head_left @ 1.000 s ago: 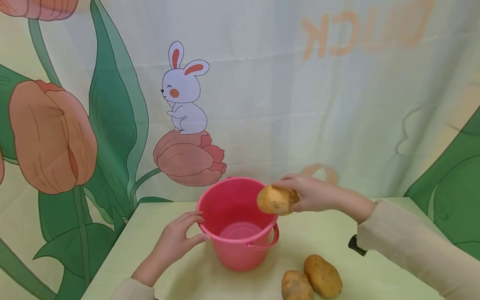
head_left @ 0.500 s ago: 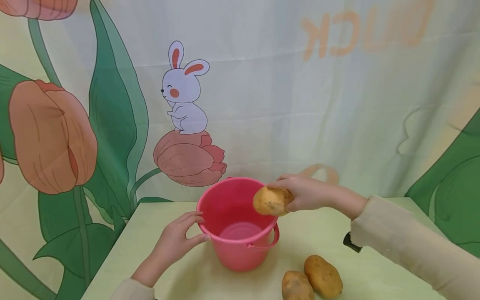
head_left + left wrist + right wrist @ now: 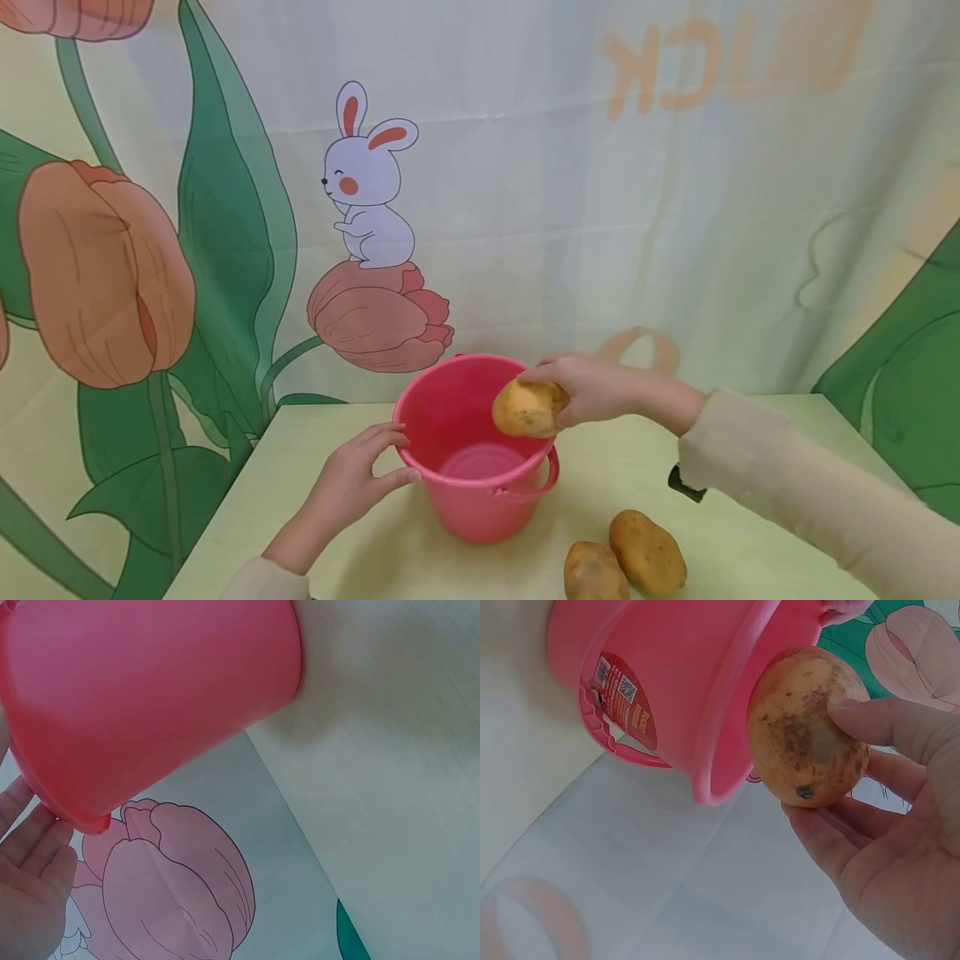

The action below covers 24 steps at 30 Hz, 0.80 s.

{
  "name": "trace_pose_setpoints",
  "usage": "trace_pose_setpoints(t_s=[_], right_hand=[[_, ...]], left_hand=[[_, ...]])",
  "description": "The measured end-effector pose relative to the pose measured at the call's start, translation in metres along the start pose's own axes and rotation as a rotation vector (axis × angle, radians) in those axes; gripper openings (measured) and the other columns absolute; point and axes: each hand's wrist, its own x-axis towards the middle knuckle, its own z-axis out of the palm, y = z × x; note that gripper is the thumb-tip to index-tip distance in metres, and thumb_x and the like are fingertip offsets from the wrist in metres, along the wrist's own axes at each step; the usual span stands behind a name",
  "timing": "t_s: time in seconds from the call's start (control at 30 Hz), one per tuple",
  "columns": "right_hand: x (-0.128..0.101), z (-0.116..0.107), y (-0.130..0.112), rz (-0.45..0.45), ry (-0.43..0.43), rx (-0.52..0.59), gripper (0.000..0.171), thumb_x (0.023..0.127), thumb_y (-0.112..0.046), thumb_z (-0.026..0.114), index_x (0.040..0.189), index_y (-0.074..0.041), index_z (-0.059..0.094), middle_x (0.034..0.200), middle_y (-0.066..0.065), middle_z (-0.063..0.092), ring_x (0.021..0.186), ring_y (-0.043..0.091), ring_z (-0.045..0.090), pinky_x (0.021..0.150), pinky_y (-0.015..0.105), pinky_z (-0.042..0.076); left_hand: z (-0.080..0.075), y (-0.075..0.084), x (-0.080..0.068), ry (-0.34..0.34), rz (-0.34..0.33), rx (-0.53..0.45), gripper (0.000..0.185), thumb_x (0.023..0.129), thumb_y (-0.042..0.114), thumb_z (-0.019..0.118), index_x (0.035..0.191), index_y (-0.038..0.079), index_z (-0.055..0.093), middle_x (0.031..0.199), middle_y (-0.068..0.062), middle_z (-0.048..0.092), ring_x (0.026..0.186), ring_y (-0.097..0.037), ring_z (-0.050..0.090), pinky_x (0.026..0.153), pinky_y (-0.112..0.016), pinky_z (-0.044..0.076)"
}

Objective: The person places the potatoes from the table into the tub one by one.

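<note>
Potato had shifted left within 1 s, now held over the pink bucket mouth by the right hand. Left hand stayed clasping the rim. 2 potatoes remained on the counter; drop looked imminent.

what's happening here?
A person sits at a pale green table. Their right hand holds a potato over the rim of a pink bucket, above its opening. Their left hand steadies the bucket's rim with curled fingers. The bucket looks empty inside. Two more potatoes lie on the table to the right of the bucket.
</note>
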Motion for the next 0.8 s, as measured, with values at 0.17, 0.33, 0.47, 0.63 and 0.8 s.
trace_pose_setpoints(t_s=[0.17, 0.33, 0.47, 0.63, 0.8], right_hand=[[0.005, 0.002, 0.001, 0.002, -0.003, 0.004, 0.055, 0.071, -0.001, 0.064, 0.124, -0.005, 0.050, 0.112, 0.011, 0.054, 0.100, 0.022, 0.049, 0.070, 0.024, 0.050], [0.010, 0.003, 0.000, 0.021, -0.017, 0.002, 0.055, 0.071, -0.001, 0.064, 0.124, -0.006, 0.050, 0.112, 0.009, 0.054, 0.099, 0.021, 0.049, 0.070, 0.024, 0.050], [0.016, 0.006, 0.001, 0.018, -0.021, -0.015, 0.055, 0.071, -0.001, 0.065, 0.124, -0.005, 0.050, 0.112, 0.009, 0.055, 0.099, 0.021, 0.049, 0.070, 0.023, 0.050], [0.023, 0.009, 0.002, 0.011, -0.029, -0.014, 0.055, 0.071, -0.003, 0.066, 0.123, -0.004, 0.050, 0.113, 0.009, 0.055, 0.102, 0.022, 0.049, 0.070, 0.023, 0.051], [0.028, 0.012, 0.002, 0.019, -0.049, 0.012, 0.055, 0.071, -0.003, 0.068, 0.124, -0.004, 0.050, 0.114, 0.009, 0.054, 0.103, 0.022, 0.048, 0.070, 0.023, 0.052]], left_hand=[[0.000, 0.000, 0.000, 0.001, -0.001, -0.006, 0.041, 0.067, 0.039, 0.073, 0.102, 0.021, 0.062, 0.119, 0.004, 0.056, 0.111, -0.018, 0.052, 0.080, -0.035, 0.052], [0.000, -0.001, 0.000, 0.006, 0.003, -0.001, 0.040, 0.067, 0.038, 0.073, 0.102, 0.021, 0.062, 0.119, 0.004, 0.056, 0.111, -0.018, 0.052, 0.079, -0.035, 0.052], [0.000, 0.000, 0.000, 0.001, 0.002, 0.000, 0.041, 0.068, 0.038, 0.073, 0.103, 0.021, 0.062, 0.119, 0.004, 0.056, 0.112, -0.018, 0.051, 0.080, -0.034, 0.052], [0.000, 0.000, 0.000, -0.004, 0.002, -0.007, 0.041, 0.068, 0.038, 0.073, 0.103, 0.021, 0.062, 0.119, 0.004, 0.055, 0.112, -0.018, 0.051, 0.080, -0.034, 0.052], [0.000, 0.000, 0.000, 0.002, 0.000, -0.001, 0.039, 0.067, 0.038, 0.073, 0.102, 0.022, 0.062, 0.119, 0.005, 0.056, 0.112, -0.017, 0.052, 0.080, -0.033, 0.052]])
